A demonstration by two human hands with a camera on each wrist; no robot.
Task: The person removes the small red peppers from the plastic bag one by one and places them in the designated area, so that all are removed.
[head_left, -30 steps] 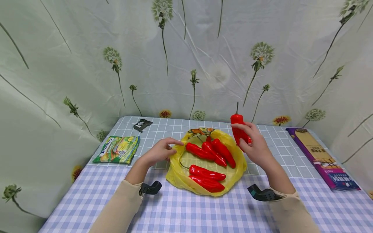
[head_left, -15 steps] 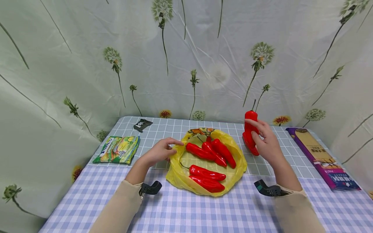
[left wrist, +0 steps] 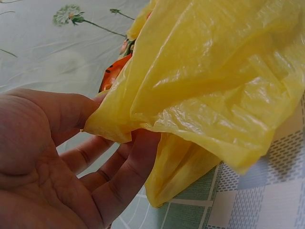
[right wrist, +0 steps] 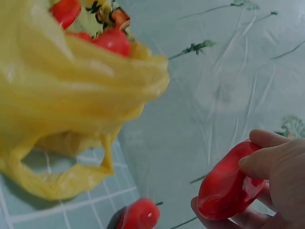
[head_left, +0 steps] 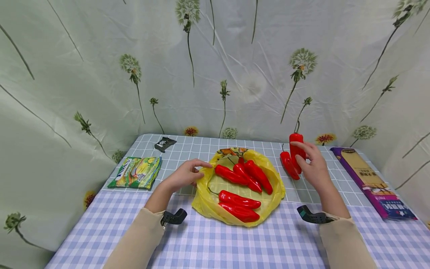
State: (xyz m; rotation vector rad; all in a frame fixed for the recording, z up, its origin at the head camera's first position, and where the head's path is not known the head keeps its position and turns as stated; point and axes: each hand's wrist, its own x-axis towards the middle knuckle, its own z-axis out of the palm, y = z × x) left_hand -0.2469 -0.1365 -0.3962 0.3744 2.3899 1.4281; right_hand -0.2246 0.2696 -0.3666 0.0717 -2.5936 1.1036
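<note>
My left hand (head_left: 183,175) pinches the left edge of a yellow plastic bag (head_left: 201,201), which is rolled open on the table. In the left wrist view, the bag's edge (left wrist: 200,86) lies between thumb and fingers. Several glossy red peppers (head_left: 238,200) lie inside the bag. To the right of the bag, my right hand (head_left: 314,164) grips one red pepper (head_left: 295,145), held upright with its stem up. Just left of it, another red pepper (head_left: 287,163) lies on the tablecloth. The right wrist view shows the gripped pepper (right wrist: 219,191) between thumb and fingers.
A green and yellow packet (head_left: 136,172) lies left of the bag. Behind it is a small black packet (head_left: 164,144). A long purple and tan pasta package (head_left: 373,183) lies at the right edge. A floral curtain (head_left: 215,67) hangs behind the table.
My right hand has moved right with the pepper, away from the bag's side. The pepper lying on the table shows more fully now. My left hand has stayed at the bag's edge.
</note>
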